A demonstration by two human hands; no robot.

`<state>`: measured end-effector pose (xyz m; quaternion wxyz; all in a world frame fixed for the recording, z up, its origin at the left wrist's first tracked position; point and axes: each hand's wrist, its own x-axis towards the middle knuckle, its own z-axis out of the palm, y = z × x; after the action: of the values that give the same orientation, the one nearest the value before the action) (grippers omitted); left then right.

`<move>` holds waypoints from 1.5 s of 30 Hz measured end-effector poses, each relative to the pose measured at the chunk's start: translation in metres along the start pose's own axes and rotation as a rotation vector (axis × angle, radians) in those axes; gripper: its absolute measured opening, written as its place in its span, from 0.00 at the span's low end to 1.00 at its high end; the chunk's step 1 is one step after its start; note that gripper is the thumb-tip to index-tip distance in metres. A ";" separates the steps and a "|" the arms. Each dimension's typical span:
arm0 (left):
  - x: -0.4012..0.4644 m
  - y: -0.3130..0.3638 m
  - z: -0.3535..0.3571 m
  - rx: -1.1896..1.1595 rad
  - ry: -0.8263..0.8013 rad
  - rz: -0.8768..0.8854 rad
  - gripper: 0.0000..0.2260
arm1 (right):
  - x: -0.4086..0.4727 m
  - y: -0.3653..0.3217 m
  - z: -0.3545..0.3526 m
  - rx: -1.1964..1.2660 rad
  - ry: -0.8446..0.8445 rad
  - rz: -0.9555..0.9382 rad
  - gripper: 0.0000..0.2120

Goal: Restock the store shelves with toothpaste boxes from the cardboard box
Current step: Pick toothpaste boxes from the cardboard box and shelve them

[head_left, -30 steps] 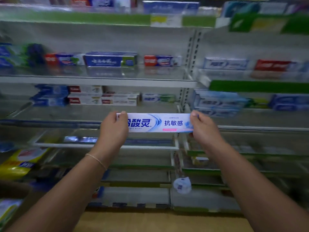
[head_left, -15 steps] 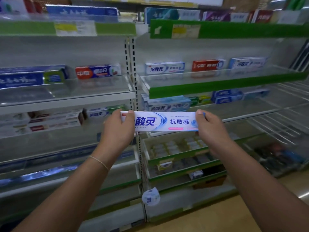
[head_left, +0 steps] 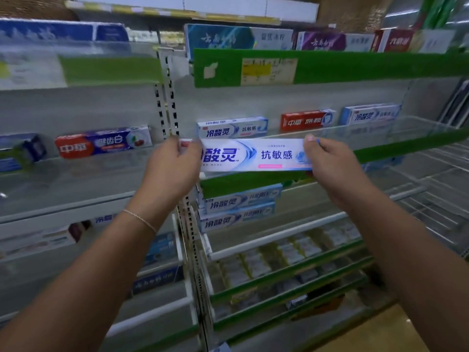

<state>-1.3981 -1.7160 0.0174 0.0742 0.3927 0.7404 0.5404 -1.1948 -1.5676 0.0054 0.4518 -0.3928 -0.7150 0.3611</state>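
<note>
A person's left hand (head_left: 172,171) and right hand (head_left: 330,166) each gripped an end of a white toothpaste box (head_left: 256,155), held level just before the green-edged shelf (head_left: 406,143).

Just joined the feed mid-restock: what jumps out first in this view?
The white-and-blue toothpaste box at center, level, with the left hand gripping one end and the right hand the other. It is in front of a green-edged shelf, where a matching box stands beside a red box.
</note>
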 end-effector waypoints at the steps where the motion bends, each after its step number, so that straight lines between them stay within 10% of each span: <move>1: 0.008 0.002 0.002 0.003 -0.002 -0.014 0.15 | 0.011 -0.002 0.001 0.013 -0.019 -0.003 0.30; 19: 0.138 0.023 0.069 0.145 0.193 -0.193 0.19 | 0.196 0.013 0.038 0.012 -0.219 -0.034 0.06; 30: 0.168 0.020 0.080 0.271 0.300 -0.149 0.13 | 0.239 0.033 0.066 0.248 -0.341 0.109 0.22; 45: 0.158 0.040 0.107 0.172 0.393 -0.189 0.21 | 0.245 0.051 0.035 0.328 -0.349 0.091 0.09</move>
<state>-1.4285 -1.5279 0.0587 -0.0550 0.2137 0.8175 0.5321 -1.2848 -1.3338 0.0376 0.3622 -0.2778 -0.6956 0.5547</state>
